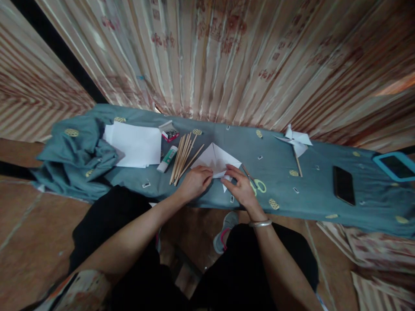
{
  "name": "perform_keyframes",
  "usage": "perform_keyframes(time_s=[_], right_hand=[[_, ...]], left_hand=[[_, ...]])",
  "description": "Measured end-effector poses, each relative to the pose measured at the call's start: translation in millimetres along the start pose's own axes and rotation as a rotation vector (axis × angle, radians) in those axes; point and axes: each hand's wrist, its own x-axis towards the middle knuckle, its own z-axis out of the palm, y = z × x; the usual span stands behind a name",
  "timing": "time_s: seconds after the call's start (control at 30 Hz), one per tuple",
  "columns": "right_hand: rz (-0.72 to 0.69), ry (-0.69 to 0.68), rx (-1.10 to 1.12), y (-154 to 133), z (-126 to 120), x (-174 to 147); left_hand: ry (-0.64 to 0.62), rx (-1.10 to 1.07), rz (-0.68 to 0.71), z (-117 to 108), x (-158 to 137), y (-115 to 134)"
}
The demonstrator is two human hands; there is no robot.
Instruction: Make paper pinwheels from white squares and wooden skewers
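The surface (311,190) is narrow, backed closely by a curtain (227,60), so reach behind things is tight. Left of the left hand (193,183), sticks (183,157), a glue stick (167,159), a small box (170,134) and paper sheets (136,144) crowd the cloth; bunched fabric (74,155) blocks the far left end. Scissors (256,183) lie just beside the right hand (241,188). Open cloth runs between the scissors and the pinwheel (296,142), then between it and the phone (343,185). A tablet (395,166) sits on the right end.
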Motion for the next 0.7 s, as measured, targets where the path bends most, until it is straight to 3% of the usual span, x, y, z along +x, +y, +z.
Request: perform_keyframes(time_s=[0.17,0.47,0.7], right_hand=[[0.052,0.099,0.06,-1,14,6],[0.039,0.162,-0.158,-11,22,2],[0.047,0.193,-0.181,-15,22,1]], left_hand=[[0.006,-0.032,-0.036,1,0,3],[0.019,-0.104,-0.06,6,-3,-2],[0.038,-0.123,-0.068,7,-1,-4]])
